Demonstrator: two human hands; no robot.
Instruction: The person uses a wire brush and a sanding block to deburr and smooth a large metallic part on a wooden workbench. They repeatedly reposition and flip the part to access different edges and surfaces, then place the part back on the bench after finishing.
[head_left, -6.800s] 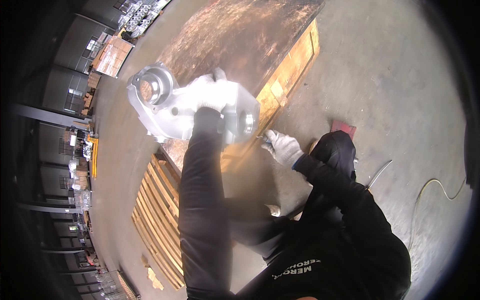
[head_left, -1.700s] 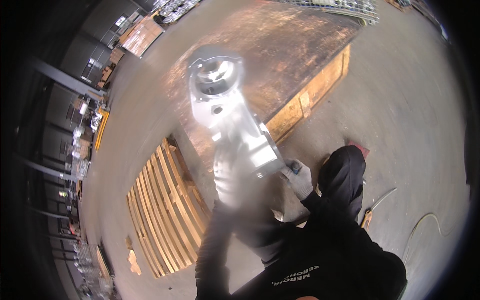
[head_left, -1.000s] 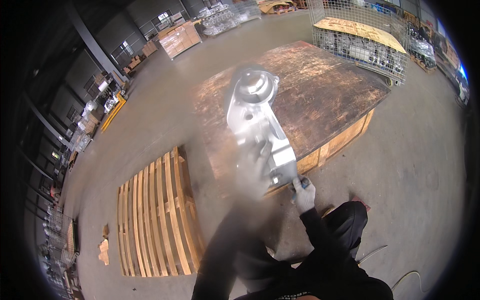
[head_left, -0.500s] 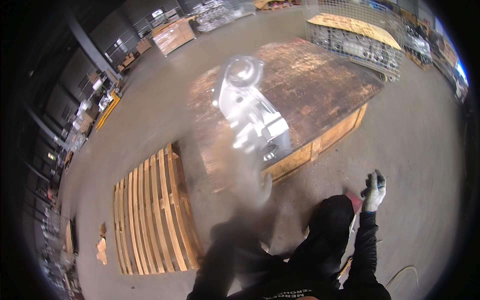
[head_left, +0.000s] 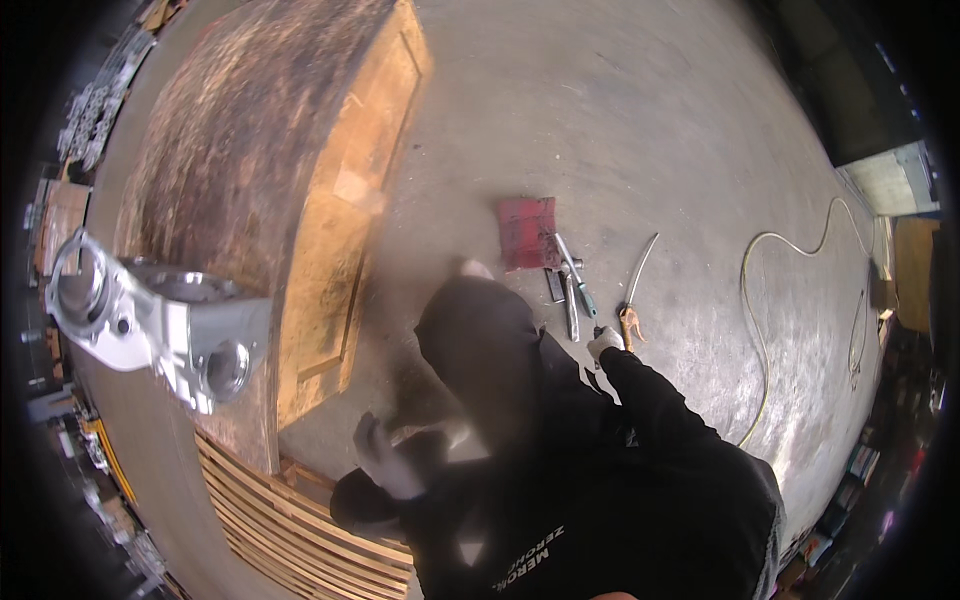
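My right hand (head_left: pixel 605 343), in a pale glove with dark fingertips, is low by the tools on the floor. Its fingers are curled closed; what they hold is too small to make out. Just ahead of it lies a tool with a green handle (head_left: pixel 588 303), beside a metal bar tool (head_left: pixel 572 308). An air blow gun (head_left: pixel 630 318) with an orange-brown body and a long curved tube rests close to its right. My left hand (head_left: pixel 385 460), gloved and blurred, hangs by my leg with fingers stretched and nothing in them. A shiny cast metal housing (head_left: pixel 165 325) stands on the wooden crate top.
The large wooden crate (head_left: pixel 330 215) fills the left side. A slatted pallet (head_left: pixel 300 520) lies at its near end. A dark red sheet (head_left: pixel 527 233) and a small black block (head_left: pixel 555 285) are on the floor by the tools. A pale hose (head_left: pixel 765 330) snakes along the right.
My view has swung right and down, so the crate and housing now appear at the left. My left hand has come away from the housing. My right hand has lowered toward the floor tools.
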